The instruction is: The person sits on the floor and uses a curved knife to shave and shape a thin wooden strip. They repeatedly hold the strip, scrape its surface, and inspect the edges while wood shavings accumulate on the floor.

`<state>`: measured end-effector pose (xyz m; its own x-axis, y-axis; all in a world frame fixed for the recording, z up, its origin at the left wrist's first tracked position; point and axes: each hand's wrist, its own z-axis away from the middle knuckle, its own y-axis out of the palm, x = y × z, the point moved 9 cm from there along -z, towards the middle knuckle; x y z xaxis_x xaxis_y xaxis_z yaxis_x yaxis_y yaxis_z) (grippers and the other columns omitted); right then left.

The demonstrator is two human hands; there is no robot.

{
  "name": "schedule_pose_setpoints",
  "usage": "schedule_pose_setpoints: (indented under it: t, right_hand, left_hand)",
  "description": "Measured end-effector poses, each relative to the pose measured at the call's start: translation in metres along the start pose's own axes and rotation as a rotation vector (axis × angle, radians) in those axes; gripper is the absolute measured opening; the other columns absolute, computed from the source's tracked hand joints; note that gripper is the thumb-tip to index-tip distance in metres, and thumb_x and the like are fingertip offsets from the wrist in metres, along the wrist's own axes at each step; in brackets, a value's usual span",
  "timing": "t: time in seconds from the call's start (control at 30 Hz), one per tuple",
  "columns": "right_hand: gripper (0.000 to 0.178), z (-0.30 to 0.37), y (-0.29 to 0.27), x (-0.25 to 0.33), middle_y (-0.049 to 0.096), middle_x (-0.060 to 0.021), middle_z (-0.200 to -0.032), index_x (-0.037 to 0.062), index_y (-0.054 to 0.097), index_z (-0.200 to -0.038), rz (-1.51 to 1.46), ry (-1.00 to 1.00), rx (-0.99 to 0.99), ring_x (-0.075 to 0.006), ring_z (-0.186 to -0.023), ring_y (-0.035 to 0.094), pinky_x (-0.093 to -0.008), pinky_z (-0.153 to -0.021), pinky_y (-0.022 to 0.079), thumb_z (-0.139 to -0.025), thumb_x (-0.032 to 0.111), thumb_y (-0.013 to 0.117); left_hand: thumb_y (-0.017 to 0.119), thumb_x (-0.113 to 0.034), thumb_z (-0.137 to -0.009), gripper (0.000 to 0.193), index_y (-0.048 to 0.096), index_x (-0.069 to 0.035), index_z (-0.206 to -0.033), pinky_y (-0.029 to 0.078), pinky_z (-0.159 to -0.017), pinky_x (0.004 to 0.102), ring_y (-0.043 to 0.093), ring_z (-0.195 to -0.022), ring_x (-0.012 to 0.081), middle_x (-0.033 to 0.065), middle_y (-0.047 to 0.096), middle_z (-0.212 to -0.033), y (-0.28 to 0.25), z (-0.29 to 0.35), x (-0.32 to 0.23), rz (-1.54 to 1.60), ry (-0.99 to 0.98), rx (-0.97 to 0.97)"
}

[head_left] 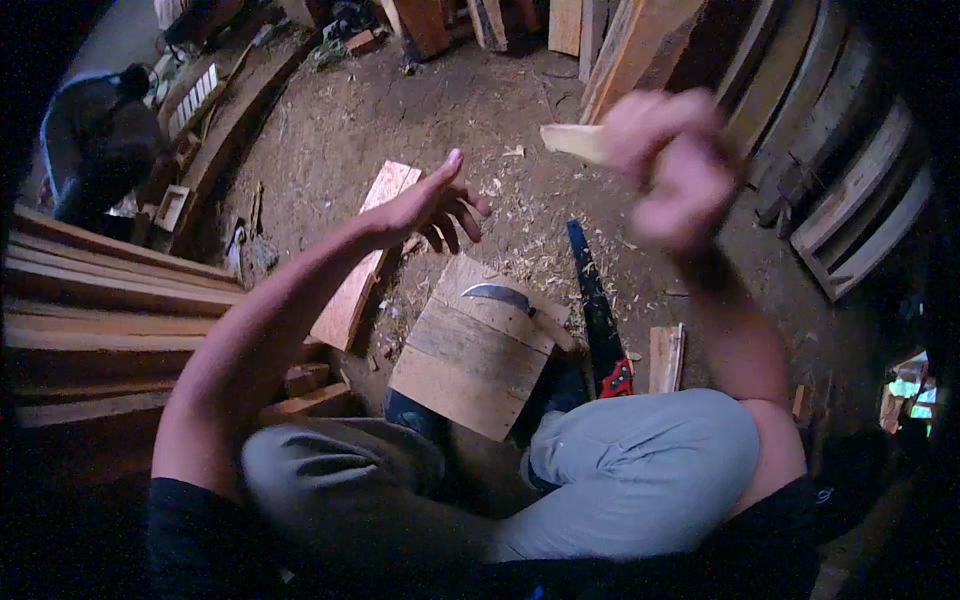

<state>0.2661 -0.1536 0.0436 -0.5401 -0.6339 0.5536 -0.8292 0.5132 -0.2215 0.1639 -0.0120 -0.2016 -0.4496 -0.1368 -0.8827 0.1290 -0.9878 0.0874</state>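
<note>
The right grip (680, 165), blurred, grasps a pale stick (571, 140) at far right, beyond the bench (468, 350); the left grip (425, 213), released, hangs at far left. Shavings (495, 188) suggest shaping is begun; the remainder cannot be told. A knife (500, 293) lies on the bench, a saw (597, 310) right of it on the earth floor (450, 110). Planks (120, 310) stack left; timbers (818, 95) stand far right.

The pale strip (568, 142) looks matt wood, the knife blade (500, 294) smooth metal, the trousers (645, 450) cloth.
</note>
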Motion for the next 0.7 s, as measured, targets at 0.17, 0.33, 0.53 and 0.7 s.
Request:
schedule_pose_setpoints:
  t: [0.17,0.33,0.53,0.7]
  right_hand:
    - [0.027,0.064,0.132,0.066,0.058,-0.0049,-0.06,0.0118,0.048,-0.062,0.086,-0.617,0.771,-0.0269,-0.055,0.06,-0.0385,-0.046,0.047,-0.067,0.033,0.064]
    - [0.03,0.127,0.182,0.052,0.058,-0.0082,-0.057,0.0093,0.051,-0.065,-0.008,-0.519,1.106,-0.0314,-0.059,0.063,-0.0434,-0.049,0.049,-0.067,0.036,0.064]
    - [0.028,0.186,0.2,0.059,0.058,-0.0101,-0.051,0.0073,0.055,-0.066,-0.121,-0.503,1.289,-0.0333,-0.057,0.063,-0.0456,-0.052,0.049,-0.068,0.034,0.064]
    - [0.025,0.177,0.178,0.055,0.055,-0.0069,-0.08,0.0102,0.054,-0.084,-0.208,-0.559,0.88,-0.0236,-0.075,0.057,-0.0367,-0.065,0.046,-0.075,0.033,0.061]
  left_hand:
    - [0.01,-0.083,-0.078,0.097,0.051,-0.007,-0.123,0.05,-0.065,0.0329,0.063,-0.077,0.0227,0.012,0.063,-0.097,0.013,-0.008,-0.009,0.209,0.052,0.033]
    - [0.015,-0.079,-0.082,0.095,0.046,-0.002,-0.128,0.05,-0.075,0.0363,0.061,-0.086,0.0236,0.014,0.062,-0.104,0.035,-0.001,-0.014,0.133,0.028,0.017]
    - [0.052,-0.051,-0.091,0.054,0.053,0.0,-0.109,0.045,-0.068,0.0274,0.055,-0.08,0.0125,0.0027,0.06,-0.091,0.023,-0.002,0.021,-0.087,-0.052,-0.14]
    - [0.06,-0.034,-0.091,0.032,0.055,-0.007,-0.106,0.037,-0.051,0.0259,0.045,-0.06,0.008,-0.0021,0.051,-0.074,0.027,-0.004,0.044,-0.016,-0.073,-0.183]
